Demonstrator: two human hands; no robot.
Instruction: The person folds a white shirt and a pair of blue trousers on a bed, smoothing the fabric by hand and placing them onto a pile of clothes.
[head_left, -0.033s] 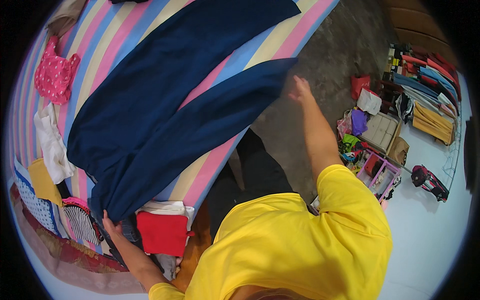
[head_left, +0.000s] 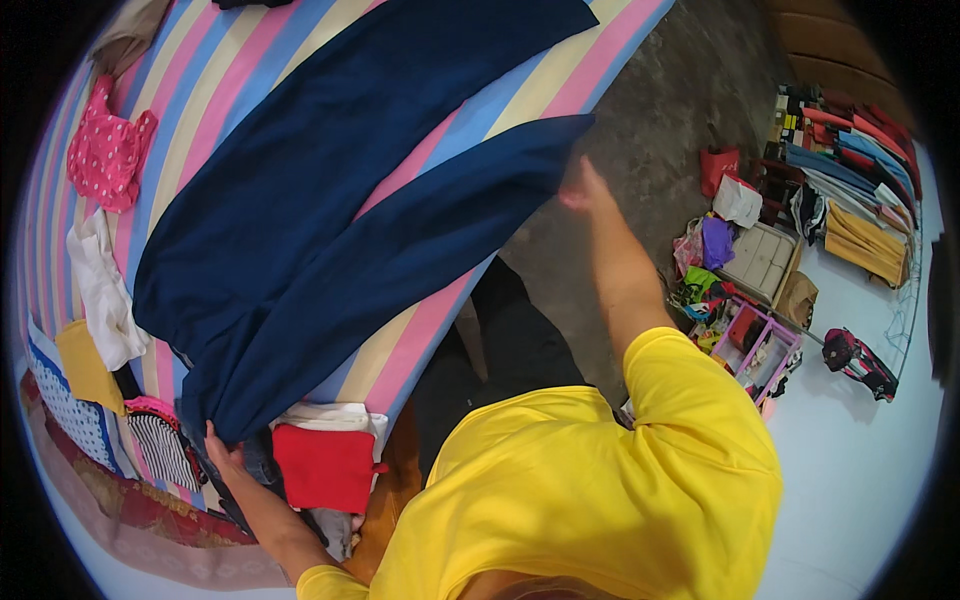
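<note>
Closest in, the person's yellow shirt [head_left: 600, 500] fills the lower frame, with 2 arms reaching out from it. Down at the near corner, the left hand [head_left: 222, 452] has its fingers closed in a pinch on the waist end of the navy trousers [head_left: 330, 230], just beside a folded red cloth [head_left: 322, 465] and a striped garment [head_left: 160, 448]. From there the trousers run long and diagonal across the striped bed sheet [head_left: 230, 70], 2 legs fanning up and to the right. The right hand [head_left: 583, 188] is at the far hem of the nearer leg, fingers apparently pinching the edge (motion blur makes that hard to confirm). So each hand has 1 end of the long axis. Farther left lie a white garment [head_left: 100, 290] and a pink dotted top [head_left: 105, 150]. On the floor to the right, a pink crate [head_left: 755, 345] holds small items too tiny to tell.
</note>
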